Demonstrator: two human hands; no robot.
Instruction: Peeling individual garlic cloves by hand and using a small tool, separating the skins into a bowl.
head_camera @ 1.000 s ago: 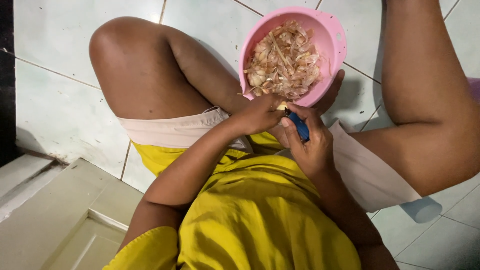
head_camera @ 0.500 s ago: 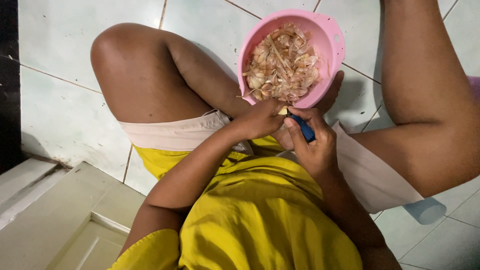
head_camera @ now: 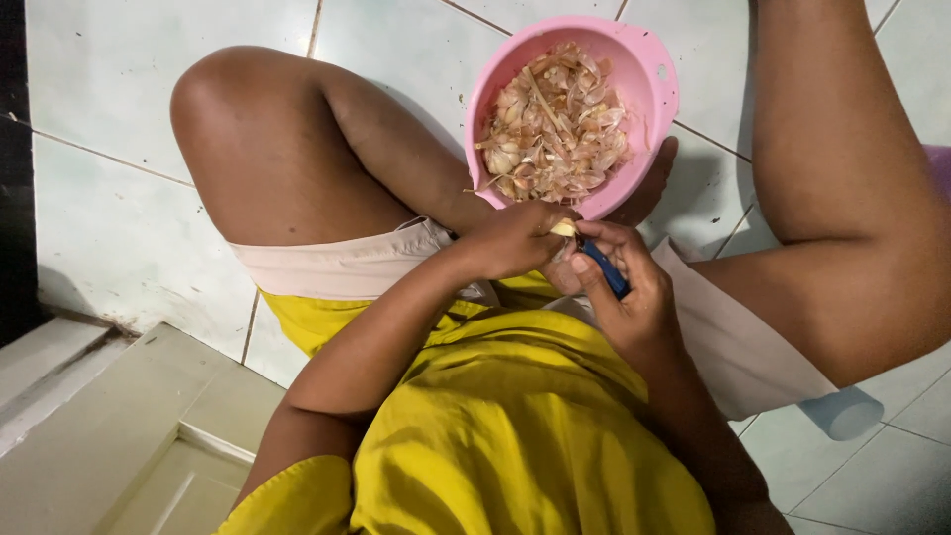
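I sit on a tiled floor with my knees apart. My left hand grips a small pale garlic clove just below the rim of a pink bowl. My right hand is closed around a knife with a blue handle, its tip against the clove. The bowl sits on the floor between my legs and is filled with papery garlic skins and cloves. Both hands meet over my lap, touching each other.
My left knee and right leg flank the bowl on pale floor tiles. A light cylindrical object lies under my right thigh. A cream panelled door is at lower left.
The hands stay together under the bowl's rim. The blue knife handle has tilted slightly in my right hand, and the view has shifted a little.
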